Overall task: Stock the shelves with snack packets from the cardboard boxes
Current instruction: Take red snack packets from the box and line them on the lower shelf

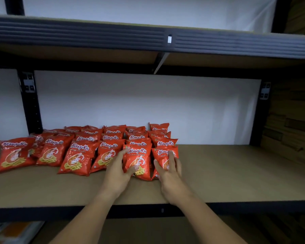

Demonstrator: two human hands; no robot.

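Observation:
Several rows of red prawn-cracker packets [77, 155] lie overlapping on the brown shelf board [236, 173], filling its left and middle part. My left hand [119, 170] grips the front packet of the second row from the right [139, 155], thumb on its face, fingers along its left edge. My right hand [169, 170] holds the front packet of the rightmost row [161, 154], fingers spread over its face and thumb on its left edge. Both packets rest on the board. No cardboard box is in view.
The upper shelf [148, 39] hangs low over the packets, with a metal brace [160, 62] under it. Black uprights [32, 106] stand at both ends. The shelf's right half is bare board. Stacked cardboard [292, 124] lies to the right; a lower shelf [12, 231] holds something colourful.

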